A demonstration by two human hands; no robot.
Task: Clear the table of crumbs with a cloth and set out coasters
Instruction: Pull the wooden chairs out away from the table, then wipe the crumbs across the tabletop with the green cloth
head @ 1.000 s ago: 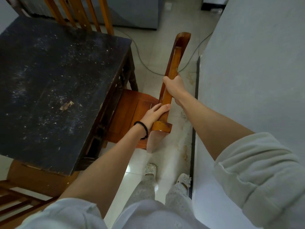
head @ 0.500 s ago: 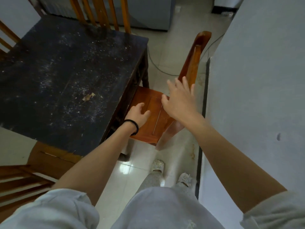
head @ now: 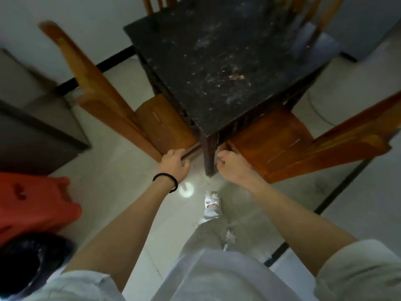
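The dark table (head: 217, 61) stands ahead of me, corner towards me, and its top is dusted with pale crumbs (head: 208, 83) and one larger tan flake (head: 236, 77). My left hand (head: 173, 162), with a black band at the wrist, hovers by the front corner of the left wooden chair's seat (head: 160, 124), fingers loosely curled and holding nothing. My right hand (head: 232, 168) hangs by the corner of the right chair's seat (head: 275, 137), also loosely curled and empty. No cloth or coaster shows. The picture is blurred by motion.
More chair backs (head: 303, 9) stand behind the table. An orange plastic stool (head: 32, 203) and a dark bin (head: 26, 263) sit low at my left, with a grey cabinet (head: 32, 127) beyond. Pale tiled floor (head: 121, 187) lies under my feet.
I let go of the right chair's back after pushing it in, and my view swung left to the table's corner. Both hands dropped empty near the chair seats.
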